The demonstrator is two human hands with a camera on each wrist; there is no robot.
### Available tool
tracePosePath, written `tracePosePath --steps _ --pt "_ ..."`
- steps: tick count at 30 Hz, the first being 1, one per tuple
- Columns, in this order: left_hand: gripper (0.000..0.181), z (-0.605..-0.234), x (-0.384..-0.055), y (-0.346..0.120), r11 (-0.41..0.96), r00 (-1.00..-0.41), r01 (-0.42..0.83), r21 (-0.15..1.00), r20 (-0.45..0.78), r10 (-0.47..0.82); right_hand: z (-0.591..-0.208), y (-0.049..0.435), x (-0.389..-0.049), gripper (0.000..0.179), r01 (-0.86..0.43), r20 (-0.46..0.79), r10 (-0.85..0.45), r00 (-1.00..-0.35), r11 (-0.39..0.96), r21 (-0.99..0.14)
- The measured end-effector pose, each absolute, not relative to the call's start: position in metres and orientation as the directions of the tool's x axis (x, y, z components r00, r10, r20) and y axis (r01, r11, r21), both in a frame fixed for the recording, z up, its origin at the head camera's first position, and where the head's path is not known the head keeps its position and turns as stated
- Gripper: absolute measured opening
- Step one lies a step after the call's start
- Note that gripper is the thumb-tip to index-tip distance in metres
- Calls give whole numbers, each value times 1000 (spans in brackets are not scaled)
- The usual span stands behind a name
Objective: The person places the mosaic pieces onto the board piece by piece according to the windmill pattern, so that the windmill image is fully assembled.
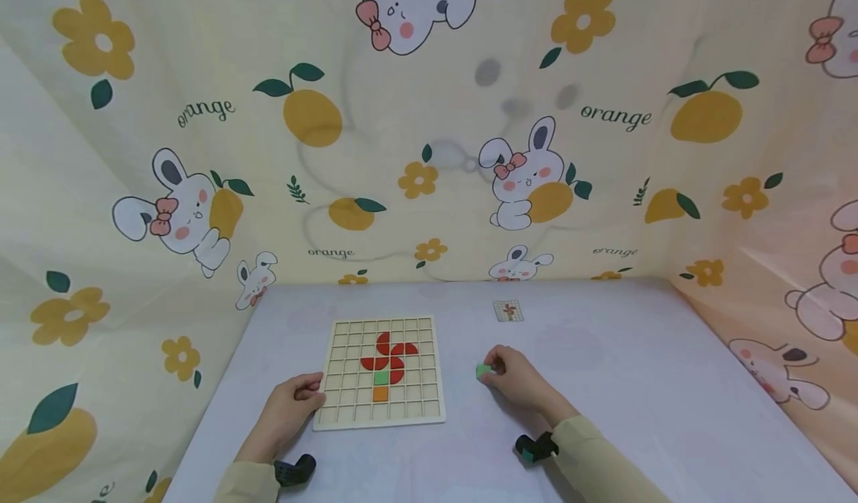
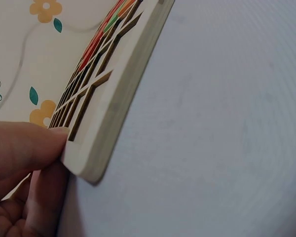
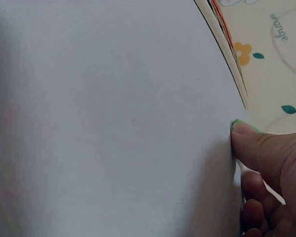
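Observation:
A square wooden grid board lies on the table, with several red curved tiles, a green square tile and an orange square tile set in its cells. At its left edge is my left hand; the left wrist view has the thumb on the rim near a corner and the fingers beside it. To the right of the board, my right hand pinches another green tile between thumb and fingers. Only a sliver of that tile shows in the right wrist view.
A small pattern card with a red figure on a grid lies behind the right hand. The pale table is enclosed by a printed curtain at the back and sides.

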State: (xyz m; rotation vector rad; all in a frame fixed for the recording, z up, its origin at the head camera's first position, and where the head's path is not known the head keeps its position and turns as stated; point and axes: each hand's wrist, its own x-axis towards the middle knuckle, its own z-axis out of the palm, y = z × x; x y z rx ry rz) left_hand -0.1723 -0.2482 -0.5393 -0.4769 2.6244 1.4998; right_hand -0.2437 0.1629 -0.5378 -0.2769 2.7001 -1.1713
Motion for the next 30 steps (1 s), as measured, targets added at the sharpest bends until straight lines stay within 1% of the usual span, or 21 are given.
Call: tracePosePath --steps 9,14,18,23,30 --pt "44 -544 -174 -250 471 -950 -300 830 -216 -225 -534 159 -245 9 -70 -108 -220 -969 671 -738" --pt "43 -544 -174 -250 470 -951 -296 832 -211 -227 -531 154 -243 8 -73 -90 -212 -973 654 -753" --pt "43 -545 -174 -250 470 -951 -294 832 -207 -229 -526 140 -238 9 -80 -80 -218 -973 637 -767" --pt "43 -544 -174 -250 471 -950 -299 830 -209 -234 -520 113 -227 10 -97 -89 -262 -961 621 -777" --pt "44 -542 -173 -248 473 -948 -304 827 -215 -235 -516 74 -211 10 -145 -87 -359 -929 570 -809"
